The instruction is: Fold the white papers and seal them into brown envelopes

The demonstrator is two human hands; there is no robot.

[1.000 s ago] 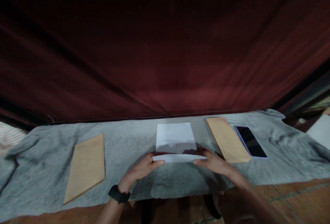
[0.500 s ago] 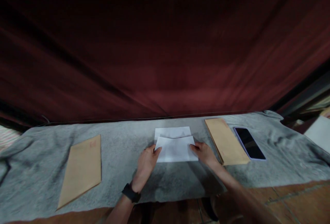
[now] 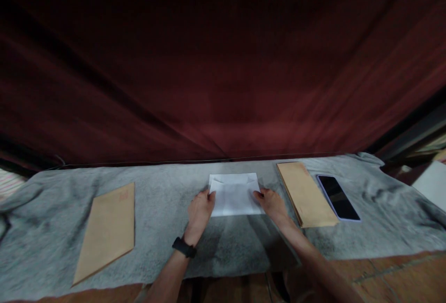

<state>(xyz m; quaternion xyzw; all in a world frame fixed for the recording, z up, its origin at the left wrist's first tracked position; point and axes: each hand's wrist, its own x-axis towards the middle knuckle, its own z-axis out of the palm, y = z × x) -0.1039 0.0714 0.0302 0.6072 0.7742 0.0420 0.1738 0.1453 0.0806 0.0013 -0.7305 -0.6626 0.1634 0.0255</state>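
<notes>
A white sheet of paper (image 3: 235,198) lies in the middle of the cloth, its near part doubled over toward the far edge. My left hand (image 3: 201,207) pinches its left side, thumb on top and fingers partly hidden beneath. On the right side, my right hand (image 3: 273,204) grips the paper the same way. A narrow strip of the paper shows beyond the doubled part, with small raised creases near both far corners. Right of my right hand rests a stack of brown envelopes (image 3: 306,196).
Grey cloth (image 3: 160,210) covers the table. At the left lies a brown envelope (image 3: 108,231). A phone (image 3: 337,197) in a purple case is beside the envelope stack. Behind the table hangs a dark red curtain (image 3: 223,84). White paper (image 3: 432,184) shows at the far right.
Both hands have moved the upper layer of paper slightly away from me and lower, so it covers more of the far strip. My view has shifted a little.
</notes>
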